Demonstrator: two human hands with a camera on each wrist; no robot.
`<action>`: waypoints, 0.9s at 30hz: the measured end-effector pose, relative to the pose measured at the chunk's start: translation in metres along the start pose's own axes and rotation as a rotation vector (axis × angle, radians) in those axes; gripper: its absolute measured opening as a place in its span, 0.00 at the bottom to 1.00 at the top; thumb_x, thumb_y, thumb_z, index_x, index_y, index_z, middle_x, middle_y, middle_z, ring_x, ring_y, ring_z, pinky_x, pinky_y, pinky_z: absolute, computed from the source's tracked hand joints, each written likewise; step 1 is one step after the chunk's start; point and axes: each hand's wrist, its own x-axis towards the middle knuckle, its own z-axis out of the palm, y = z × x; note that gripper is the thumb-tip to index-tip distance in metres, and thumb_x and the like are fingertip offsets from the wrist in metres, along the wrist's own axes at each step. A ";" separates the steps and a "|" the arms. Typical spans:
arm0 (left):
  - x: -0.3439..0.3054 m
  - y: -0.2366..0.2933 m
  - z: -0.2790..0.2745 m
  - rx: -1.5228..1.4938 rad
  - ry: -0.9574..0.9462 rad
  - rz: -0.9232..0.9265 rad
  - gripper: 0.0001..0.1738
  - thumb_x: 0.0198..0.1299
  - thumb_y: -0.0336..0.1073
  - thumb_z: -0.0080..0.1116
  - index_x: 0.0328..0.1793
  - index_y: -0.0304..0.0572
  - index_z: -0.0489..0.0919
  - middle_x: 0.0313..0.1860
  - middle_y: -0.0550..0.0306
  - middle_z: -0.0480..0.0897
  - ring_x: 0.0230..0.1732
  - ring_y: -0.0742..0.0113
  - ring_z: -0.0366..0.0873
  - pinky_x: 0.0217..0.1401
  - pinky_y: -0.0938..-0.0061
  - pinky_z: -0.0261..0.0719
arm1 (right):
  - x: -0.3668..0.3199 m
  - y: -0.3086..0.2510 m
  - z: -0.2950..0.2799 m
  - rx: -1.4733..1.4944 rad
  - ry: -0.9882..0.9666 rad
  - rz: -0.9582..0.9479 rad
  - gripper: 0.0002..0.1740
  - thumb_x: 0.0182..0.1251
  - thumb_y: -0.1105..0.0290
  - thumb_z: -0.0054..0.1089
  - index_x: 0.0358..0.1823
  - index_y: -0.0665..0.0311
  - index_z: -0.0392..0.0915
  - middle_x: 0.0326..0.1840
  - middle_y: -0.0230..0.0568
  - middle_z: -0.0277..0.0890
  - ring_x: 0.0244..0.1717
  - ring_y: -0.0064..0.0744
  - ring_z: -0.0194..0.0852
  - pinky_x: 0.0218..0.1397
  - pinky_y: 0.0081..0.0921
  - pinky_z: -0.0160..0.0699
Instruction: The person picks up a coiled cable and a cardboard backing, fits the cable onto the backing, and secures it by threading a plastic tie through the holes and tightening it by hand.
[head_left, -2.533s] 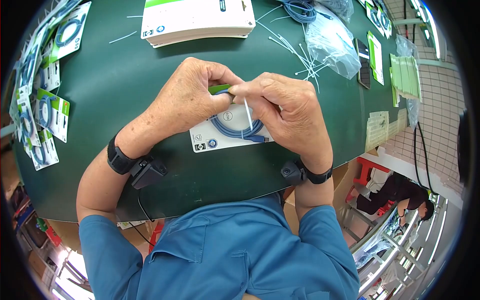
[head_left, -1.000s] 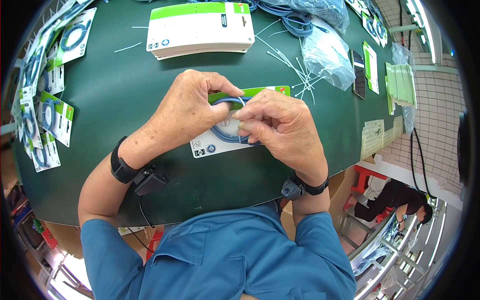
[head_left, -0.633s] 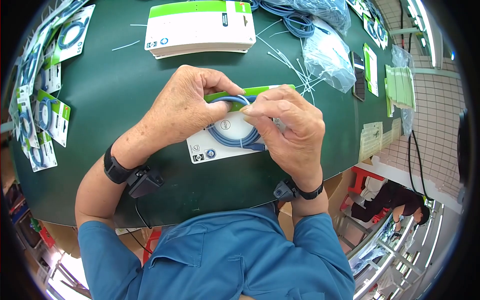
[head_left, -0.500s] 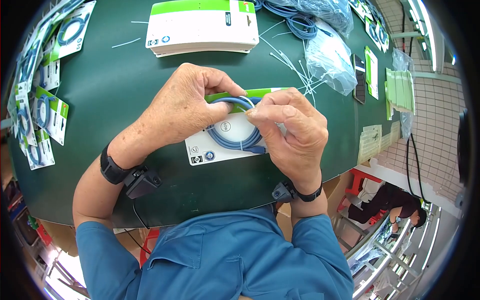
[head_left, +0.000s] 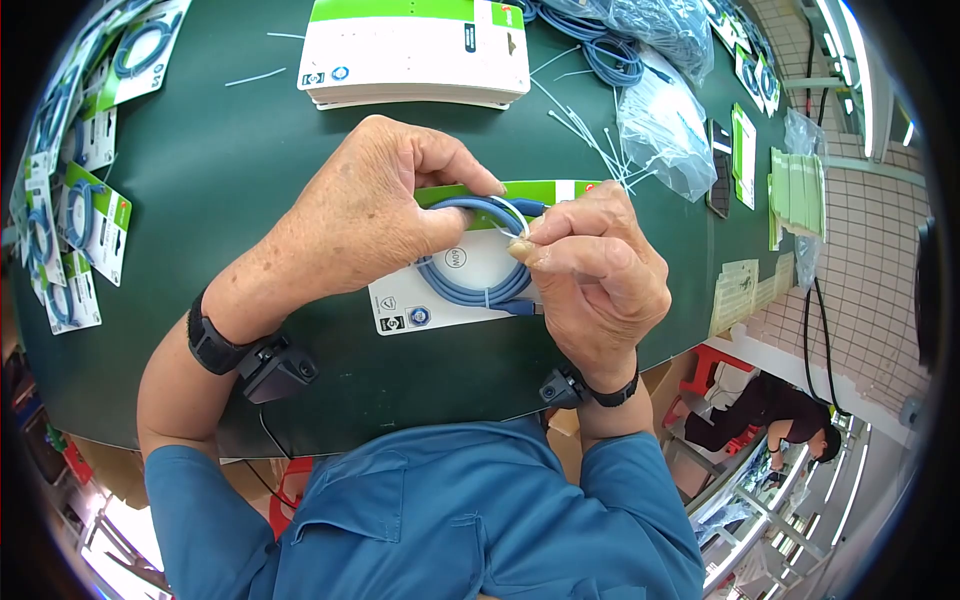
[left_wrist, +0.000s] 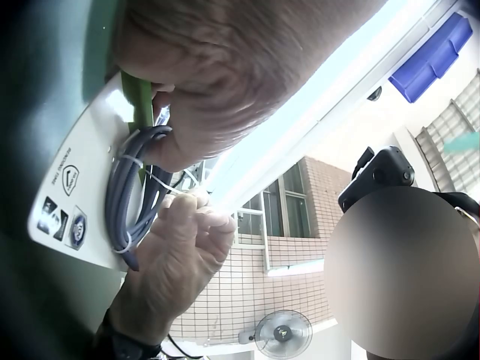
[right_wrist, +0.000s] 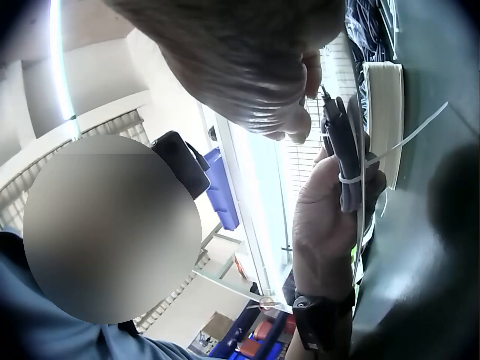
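Observation:
A coiled blue cable [head_left: 450,285] lies against a white and green packaging card [head_left: 391,302]. My left hand [head_left: 375,205] holds card and coil at their top left, its thumb inside the coil and its index finger at the card's upper edge. A thin white cable tie [head_left: 515,213] loops over the coil's top strands. Thumb and index finger of my right hand [head_left: 605,285] pinch the tie at the coil's upper right. In the right wrist view, a white tie tail [right_wrist: 416,133] sticks out behind the card. Another tie [left_wrist: 124,246] binds the coil's lower part in the left wrist view.
A stack of cards [head_left: 415,60] stands at the back. Loose white cable ties [head_left: 590,135] and a clear plastic bag [head_left: 665,130] lie back right, near a phone [head_left: 720,170]. Several cards with cables [head_left: 95,225] crowd the left edge. A person [head_left: 775,410] sits at the far right.
The white tie, upright in my right fingers at first, now curves over the cable's top strands. My right hand has shifted slightly right and down, still pinching; my left keeps its hold.

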 end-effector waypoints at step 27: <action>0.001 -0.006 0.002 0.038 0.027 0.032 0.16 0.55 0.23 0.63 0.49 0.28 0.91 0.39 0.50 0.92 0.40 0.74 0.86 0.51 0.75 0.86 | -0.003 0.005 0.009 -0.091 -0.049 -0.030 0.12 0.57 0.82 0.81 0.37 0.60 0.85 0.36 0.35 0.87 0.35 0.30 0.78 0.37 0.26 0.73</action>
